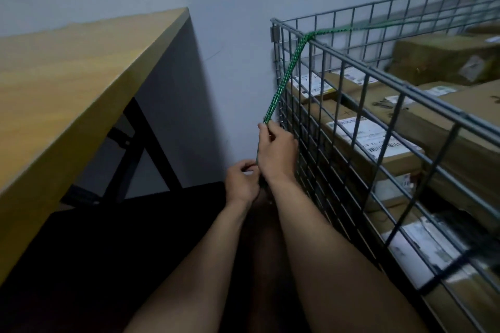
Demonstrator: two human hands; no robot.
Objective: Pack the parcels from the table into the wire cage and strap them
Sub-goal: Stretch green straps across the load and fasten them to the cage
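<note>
A grey wire cage (389, 84) stands on the right, filled with several brown cardboard parcels (443, 57) bearing white labels. A green patterned strap (284, 76) runs across the cage's top, bends over the near-left corner and hangs taut down the outside. My right hand (276, 149) grips the strap just below that stretch, against the cage's mesh side. My left hand (242, 181) sits lower and slightly left, fingers closed around the strap's lower end, which is mostly hidden between the two hands.
A wooden table (67, 84) with black folding legs (140, 143) fills the left side. A pale wall (230, 8) stands behind. The gap between table and cage is narrow, with dark floor (108, 251) below.
</note>
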